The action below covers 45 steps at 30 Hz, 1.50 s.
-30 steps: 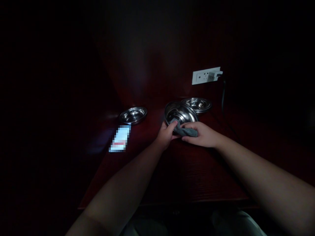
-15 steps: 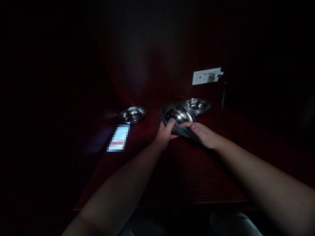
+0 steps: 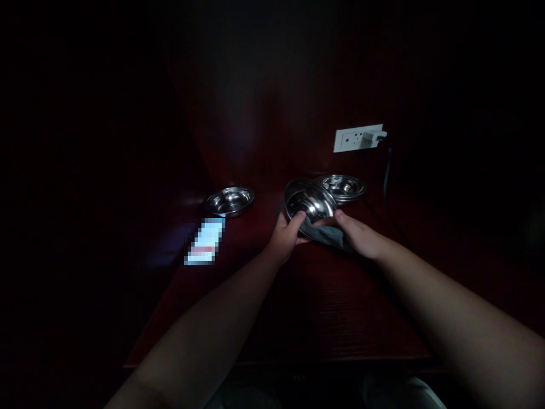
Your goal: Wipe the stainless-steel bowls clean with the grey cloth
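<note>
A shiny metal bowl (image 3: 313,200) is tilted up above the table, its hollow side toward me. My left hand (image 3: 286,237) grips its lower left rim, thumb inside and fingers beneath. A dark grey-green cloth (image 3: 326,234) lies over the near rim, partly under the left thumb, and hangs toward the right. My right hand (image 3: 358,234) is closed at the bowl's lower right edge, thumb on the rim; its other fingers are partly hidden by the bowl and cloth.
Behind the held bowl, stacked metal bowls (image 3: 347,190) stand on the dark red table (image 3: 332,307). Another metal bowl (image 3: 230,201) sits at the left, near a glowing, pixelated phone-like screen (image 3: 206,241). A wall socket (image 3: 357,138) holds a plug with a hanging cord (image 3: 387,170).
The right thumb has shifted up onto the bowl's right rim, and more of the cloth shows below it. The bowl has turned slightly in my hands. The view has tilted a little.
</note>
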Motion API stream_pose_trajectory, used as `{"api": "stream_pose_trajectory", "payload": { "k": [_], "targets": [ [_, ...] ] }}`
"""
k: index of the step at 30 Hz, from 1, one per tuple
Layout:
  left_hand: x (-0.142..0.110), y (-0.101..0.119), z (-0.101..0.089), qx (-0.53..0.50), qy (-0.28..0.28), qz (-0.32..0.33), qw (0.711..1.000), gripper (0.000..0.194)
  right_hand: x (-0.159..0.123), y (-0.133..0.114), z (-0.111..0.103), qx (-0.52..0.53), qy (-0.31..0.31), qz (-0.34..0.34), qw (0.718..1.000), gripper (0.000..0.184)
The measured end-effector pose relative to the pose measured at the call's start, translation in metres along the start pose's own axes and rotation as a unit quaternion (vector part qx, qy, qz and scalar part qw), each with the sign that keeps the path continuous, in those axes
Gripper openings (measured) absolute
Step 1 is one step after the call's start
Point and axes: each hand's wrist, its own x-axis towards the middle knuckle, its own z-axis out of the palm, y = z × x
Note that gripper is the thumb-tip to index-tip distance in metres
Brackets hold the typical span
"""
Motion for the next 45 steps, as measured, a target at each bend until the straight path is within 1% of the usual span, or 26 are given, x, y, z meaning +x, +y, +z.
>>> {"api": "stream_pose_trajectory", "payload": {
  "k": [3, 9, 13, 15, 18, 20, 23, 25, 28, 35, 40, 45],
  "targets": [
    [0.000, 0.000, 0.000, 0.006, 0.006, 0.003, 1.000, 0.046, -0.001, -0.002, -0.001, -0.013, -0.001, 0.022, 1.000, 0.077],
    [-0.001, -0.002, -0.001, -0.004, -0.003, 0.009, 1.000, 0.049, -0.001, -0.003, -0.004, -0.042, -0.009, 0.023, 0.999, 0.076],
    [0.002, -0.002, -0.003, -0.005, 0.007, 0.004, 1.000, 0.049, 0.001, -0.003, -0.006, -0.056, -0.020, 0.002, 0.998, 0.066],
    [0.003, -0.002, -0.004, -0.009, 0.015, 0.000, 1.000, 0.048, 0.002, -0.003, -0.005, -0.070, -0.037, -0.024, 0.997, 0.054],
    [0.004, -0.001, -0.003, -0.016, 0.034, -0.003, 0.999, 0.044, 0.002, -0.004, -0.003, -0.119, -0.071, -0.052, 0.989, 0.038],
    [0.003, -0.001, -0.003, -0.024, 0.040, -0.002, 0.999, 0.041, 0.001, -0.004, -0.001, -0.159, -0.085, -0.063, 0.982, 0.038],
    [0.003, -0.001, -0.002, -0.036, 0.040, 0.002, 0.999, 0.039, 0.000, -0.004, 0.001, -0.202, -0.090, -0.088, 0.971, 0.040],
    [0.003, 0.000, -0.002, -0.036, 0.043, 0.001, 0.998, 0.039, 0.001, -0.005, 0.000, -0.218, -0.096, -0.099, 0.966, 0.036],
    [0.005, 0.002, -0.004, -0.031, 0.049, -0.011, 0.998, 0.040, 0.001, -0.008, -0.003, -0.235, -0.107, -0.092, 0.962, 0.031],
    [0.008, 0.002, -0.009, -0.026, 0.058, -0.019, 0.998, 0.045, 0.001, -0.010, -0.009, -0.273, -0.093, -0.071, 0.955, 0.032],
    [0.010, -0.002, -0.009, -0.048, 0.056, -0.013, 0.997, 0.046, 0.001, -0.011, -0.001, -0.277, -0.079, -0.100, 0.953, 0.028],
    [0.013, -0.006, -0.007, -0.046, 0.077, 0.021, 0.996, 0.040, 0.001, -0.012, 0.007, -0.272, -0.057, -0.117, 0.953, 0.027]
  ]
}}
